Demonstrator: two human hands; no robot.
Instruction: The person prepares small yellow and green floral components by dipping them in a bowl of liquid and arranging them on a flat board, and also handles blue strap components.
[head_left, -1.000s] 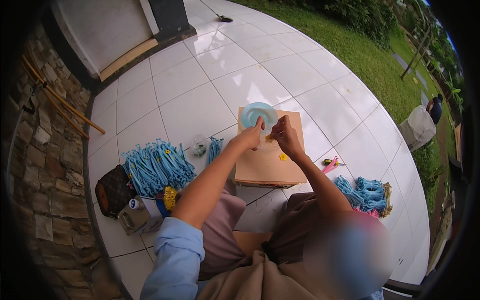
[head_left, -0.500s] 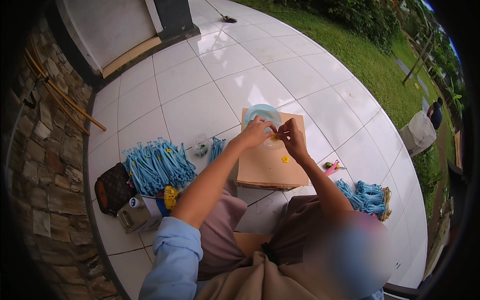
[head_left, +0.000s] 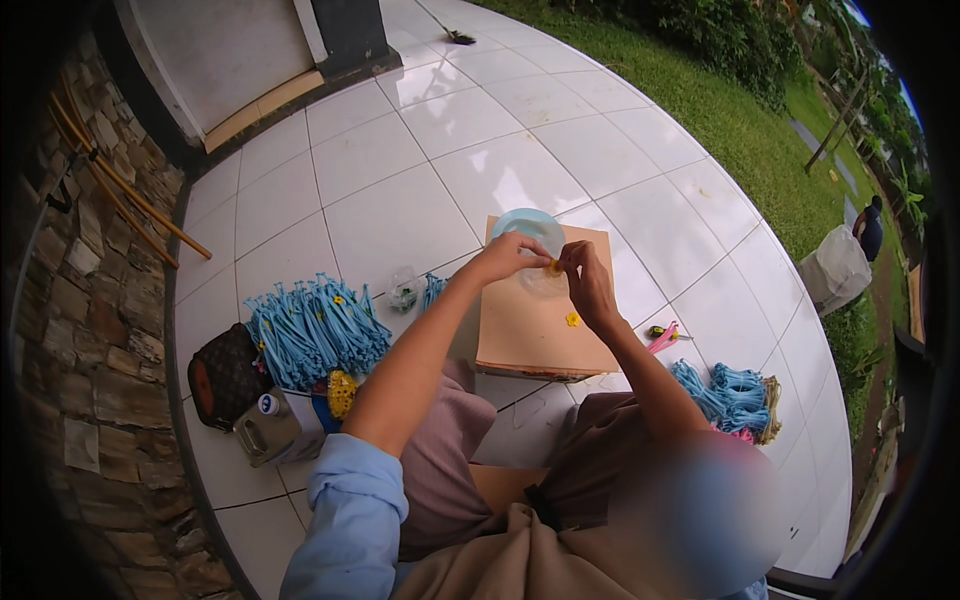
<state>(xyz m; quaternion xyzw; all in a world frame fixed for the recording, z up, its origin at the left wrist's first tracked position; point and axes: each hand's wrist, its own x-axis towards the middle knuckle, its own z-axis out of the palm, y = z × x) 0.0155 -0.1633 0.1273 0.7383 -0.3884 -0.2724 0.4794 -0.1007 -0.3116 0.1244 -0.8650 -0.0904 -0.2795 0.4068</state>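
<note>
My left hand (head_left: 508,257) and my right hand (head_left: 590,282) meet above a cardboard box (head_left: 540,340). Both are closed, fingertips pinched on a small yellow piece (head_left: 554,268), perhaps a flower like the one below; its exact form is too small to tell. Just under the fingers sits a clear, shallow dish (head_left: 541,286), partly hidden by the hands. Behind it lies a light blue round plate (head_left: 527,221). A loose yellow flower (head_left: 572,319) rests on the cardboard nearer to me, touched by neither hand.
To the left lie a heap of light blue stems (head_left: 318,330), a clear cup (head_left: 402,290), a dark bag (head_left: 228,375), a metal can (head_left: 275,430) and a yellow flower cluster (head_left: 341,393). Pink-handled scissors (head_left: 664,338) and blue bundles (head_left: 738,390) are at right. A person (head_left: 845,260) is beyond the tiles.
My left hand has shifted slightly, its fingers drawing together at the yellow piece. The piece now shows a little higher, between both hands' fingertips. The flower on the cardboard stays put.
</note>
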